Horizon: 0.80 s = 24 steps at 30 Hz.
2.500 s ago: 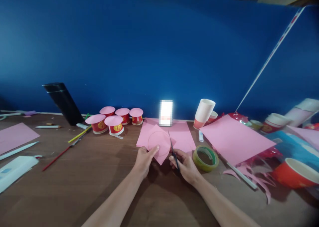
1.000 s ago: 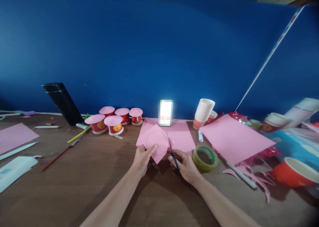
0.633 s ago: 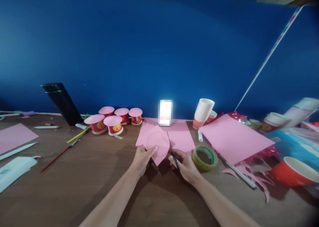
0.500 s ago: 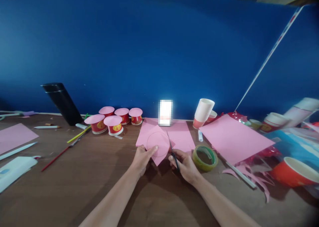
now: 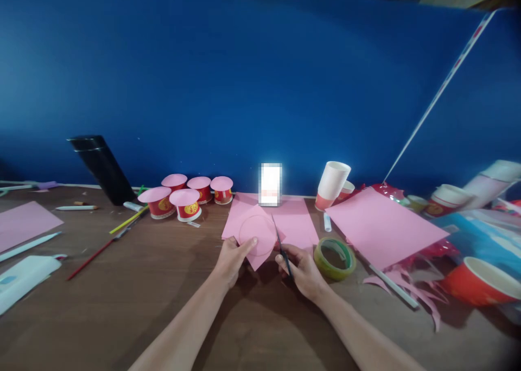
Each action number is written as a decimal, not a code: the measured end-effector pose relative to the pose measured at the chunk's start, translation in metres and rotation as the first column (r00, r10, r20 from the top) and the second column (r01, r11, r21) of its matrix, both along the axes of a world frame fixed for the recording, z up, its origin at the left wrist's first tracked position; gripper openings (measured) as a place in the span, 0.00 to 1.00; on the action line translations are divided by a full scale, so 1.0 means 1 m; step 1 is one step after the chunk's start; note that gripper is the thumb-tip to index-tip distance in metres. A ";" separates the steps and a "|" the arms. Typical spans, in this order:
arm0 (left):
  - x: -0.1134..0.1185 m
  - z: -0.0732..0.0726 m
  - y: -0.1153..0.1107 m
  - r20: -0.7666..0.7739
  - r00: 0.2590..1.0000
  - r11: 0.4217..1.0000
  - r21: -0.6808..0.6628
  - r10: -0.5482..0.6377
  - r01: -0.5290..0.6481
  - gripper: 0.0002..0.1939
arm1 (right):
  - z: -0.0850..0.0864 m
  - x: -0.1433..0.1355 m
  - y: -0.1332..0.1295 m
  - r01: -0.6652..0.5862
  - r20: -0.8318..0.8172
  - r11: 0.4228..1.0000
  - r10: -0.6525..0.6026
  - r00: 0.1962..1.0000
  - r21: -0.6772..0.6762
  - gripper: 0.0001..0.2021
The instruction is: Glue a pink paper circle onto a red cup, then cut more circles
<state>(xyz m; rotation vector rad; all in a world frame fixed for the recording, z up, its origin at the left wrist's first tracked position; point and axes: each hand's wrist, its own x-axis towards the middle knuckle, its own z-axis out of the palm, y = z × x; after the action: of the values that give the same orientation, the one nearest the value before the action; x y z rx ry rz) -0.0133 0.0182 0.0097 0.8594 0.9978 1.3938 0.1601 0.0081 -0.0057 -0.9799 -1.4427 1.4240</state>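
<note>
A pink sheet with a circle drawn on it (image 5: 260, 229) is pinched in my left hand (image 5: 233, 260), the thumb lying on top near the circle's lower left. My right hand (image 5: 300, 268) is closed on dark scissors (image 5: 284, 250), whose blades point up and away along the right side of the circle. Beneath and behind the held piece, larger pink paper (image 5: 299, 211) lies on the table. A roll of tape (image 5: 334, 258) sits just right of my right hand.
Several red cups topped with pink discs (image 5: 185, 199) stand at the back left, near a black bottle (image 5: 103, 170). To the right are stacked paper cups (image 5: 332, 184), a pink sheet (image 5: 385, 227), paper scraps (image 5: 423, 295) and an orange cup (image 5: 482, 281).
The held pink sheet has shifted very slightly to the left with my left thumb. Both hands keep their grip, and everything else looks the same.
</note>
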 end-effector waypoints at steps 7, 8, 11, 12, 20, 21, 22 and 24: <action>0.001 0.002 0.000 0.019 0.999 0.999 0.003 0.033 -0.033 0.20 | 0.006 -0.002 -0.003 0.006 -0.003 0.999 -0.006 1.000 -0.041 0.20; 0.001 0.002 0.000 0.018 0.999 0.999 0.002 0.034 -0.034 0.20 | 0.007 -0.002 -0.003 0.008 -0.002 0.999 -0.008 1.000 -0.043 0.20; 0.001 0.002 0.000 0.004 1.000 1.000 0.001 0.028 -0.028 0.21 | 0.008 -0.002 -0.003 0.020 0.009 1.000 -0.020 1.000 -0.023 0.20; 0.000 0.002 0.000 0.000 1.000 1.000 0.001 0.026 -0.026 0.21 | 0.007 -0.002 -0.003 0.021 0.014 1.000 -0.021 1.000 -0.016 0.20; 0.000 0.002 0.000 -0.018 0.999 0.999 -0.025 0.048 -0.048 0.18 | 0.006 -0.002 -0.003 0.014 0.008 0.999 -0.013 1.000 -0.033 0.20; 0.000 0.002 0.001 -0.021 0.998 0.998 -0.028 0.053 -0.054 0.18 | 0.006 -0.002 -0.003 0.010 0.008 0.999 -0.010 1.000 -0.036 0.20; 0.000 0.002 0.001 -0.021 0.998 0.998 -0.027 0.056 -0.057 0.18 | 0.006 -0.002 -0.003 0.010 0.010 0.999 -0.009 1.000 -0.037 0.21; 0.000 0.002 0.001 -0.017 0.998 0.998 -0.023 0.054 -0.055 0.18 | 0.006 -0.002 -0.002 0.019 0.018 0.999 -0.019 1.000 -0.036 0.22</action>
<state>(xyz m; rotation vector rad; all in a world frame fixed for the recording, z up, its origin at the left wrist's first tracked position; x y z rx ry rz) -0.0137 0.0192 0.0116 0.8330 1.0548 1.4204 0.1583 0.0057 -0.0001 -1.0287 -1.4217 1.4351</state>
